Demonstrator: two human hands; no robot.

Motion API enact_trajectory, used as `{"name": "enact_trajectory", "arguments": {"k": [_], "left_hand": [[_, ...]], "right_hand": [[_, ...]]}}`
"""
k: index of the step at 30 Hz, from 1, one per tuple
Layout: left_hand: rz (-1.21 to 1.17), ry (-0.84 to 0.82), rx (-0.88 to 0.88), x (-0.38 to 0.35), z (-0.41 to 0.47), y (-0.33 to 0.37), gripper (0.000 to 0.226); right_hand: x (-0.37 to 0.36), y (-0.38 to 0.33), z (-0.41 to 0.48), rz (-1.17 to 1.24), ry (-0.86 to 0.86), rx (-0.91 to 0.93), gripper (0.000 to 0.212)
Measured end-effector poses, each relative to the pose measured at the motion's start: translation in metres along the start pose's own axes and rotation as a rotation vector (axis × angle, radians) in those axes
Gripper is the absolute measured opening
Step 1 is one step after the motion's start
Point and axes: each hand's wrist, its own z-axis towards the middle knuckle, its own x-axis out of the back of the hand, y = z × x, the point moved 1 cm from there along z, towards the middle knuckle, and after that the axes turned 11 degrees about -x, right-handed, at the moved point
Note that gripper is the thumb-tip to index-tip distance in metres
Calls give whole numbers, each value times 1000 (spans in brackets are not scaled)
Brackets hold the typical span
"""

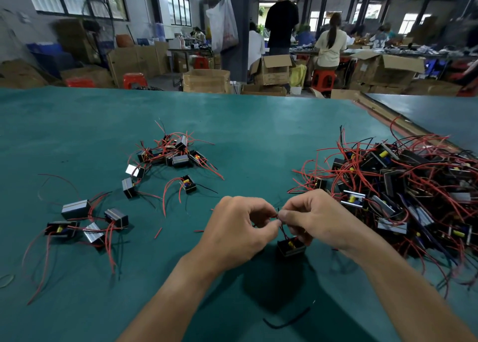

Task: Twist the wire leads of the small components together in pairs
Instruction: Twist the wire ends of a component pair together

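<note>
My left hand (236,229) and right hand (314,218) pinch leads (278,218) above component (291,247), hanging over worktop (232,124). Twisting pair, mid-step. Next, I judge: roll fingertips, then drop onto left group (170,151); unsorted pile (403,186) right.

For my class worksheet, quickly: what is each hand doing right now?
Left hand: closed, pinching the wire leads.
Right hand: closed, pinching the same wire leads, above the small component they come from.
</note>
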Motion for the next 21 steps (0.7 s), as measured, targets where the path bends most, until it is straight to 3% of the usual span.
{"name": "enact_trajectory", "arguments": {"k": [4, 8, 11, 15, 21], "left_hand": [[-61, 47, 64, -3, 0, -4, 11], [-111, 100, 143, -4, 2, -5, 10], [-139, 106, 176, -3, 3, -5, 9], [-155, 93, 191, -2, 3, -4, 18], [-315, 137, 263, 1, 5, 0, 16]], "right_hand": [[4, -1, -1, -7, 52, 88, 25], [17, 3, -5, -357, 8, 43, 36], [16, 6, -2, -640, 125, 23, 29], [-1, 11, 4, -752, 77, 29, 49], [0, 11, 4, -692, 53, 124, 12]]}}
